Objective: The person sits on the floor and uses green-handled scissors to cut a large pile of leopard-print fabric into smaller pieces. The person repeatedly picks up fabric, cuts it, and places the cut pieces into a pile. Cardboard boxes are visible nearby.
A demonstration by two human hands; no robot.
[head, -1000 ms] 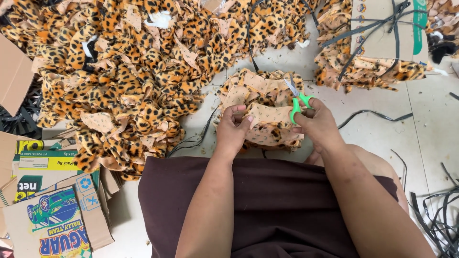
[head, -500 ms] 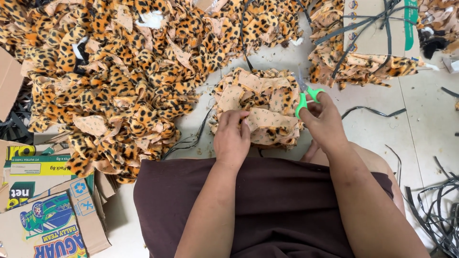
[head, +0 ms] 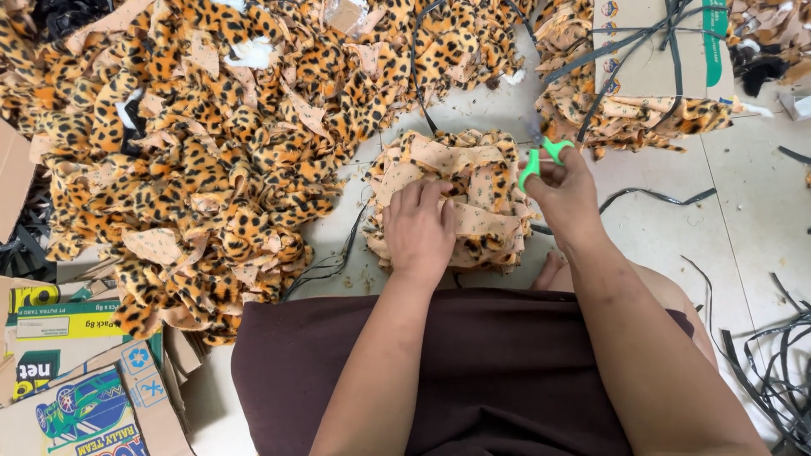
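Two hands are seen over a small stack of leopard-print cloth pieces (head: 456, 198) on the floor, just past a dark brown lap (head: 473, 371). The left hand (head: 420, 228) is laid flat on the stack, fingers spread a little. Green-handled scissors (head: 541, 156) are gripped by the right hand (head: 564, 196); the blades are blurry, maybe open. A big heap of the same cloth (head: 194, 143) is piled left. Flat cardboard boxes with green, yellow and blue labels (head: 68, 371) are lying bottom left. A brown box with a green stripe (head: 655, 46) is tied with black straps, top right.
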